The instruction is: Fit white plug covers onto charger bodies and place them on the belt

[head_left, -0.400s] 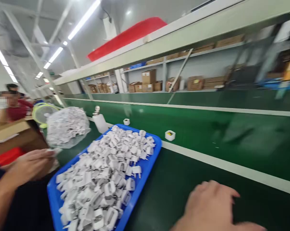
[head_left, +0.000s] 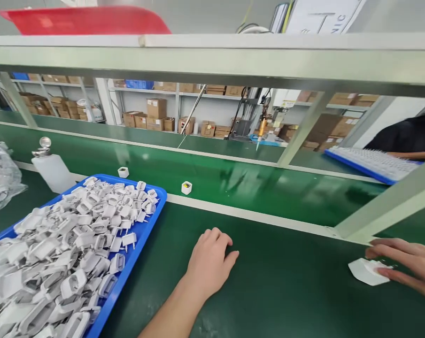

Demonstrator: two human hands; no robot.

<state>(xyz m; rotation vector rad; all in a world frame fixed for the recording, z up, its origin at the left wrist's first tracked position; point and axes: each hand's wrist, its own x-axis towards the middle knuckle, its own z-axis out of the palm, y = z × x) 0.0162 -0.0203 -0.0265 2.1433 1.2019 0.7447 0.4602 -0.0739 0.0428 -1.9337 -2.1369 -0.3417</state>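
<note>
My left hand (head_left: 211, 260) rests on the dark green bench with its fingers loosely curved and the thumb apart, holding nothing. At the right edge, my right hand (head_left: 405, 263) has its thumb and fingers on a white plug housing (head_left: 369, 272), low over or touching the bench; metal pins show near the fingers. To the left of my left hand lies a blue tray (head_left: 142, 249) heaped with white plug housings (head_left: 74, 239). Two more white housings stand along the back of the bench, one of them a housing with yellow inside (head_left: 186, 188).
A white bottle with a metal top (head_left: 52, 169) stands behind the tray, beside a clear bag of white parts (head_left: 1, 178). A slanted post (head_left: 384, 206) rises at the right. Across the divider, a person's dark sleeve (head_left: 402, 134) is near another blue tray (head_left: 370, 164).
The view has swung right, so the co-worker at the left is out of sight. My right hand and the plug housing have come into view; my left hand appears further left.
</note>
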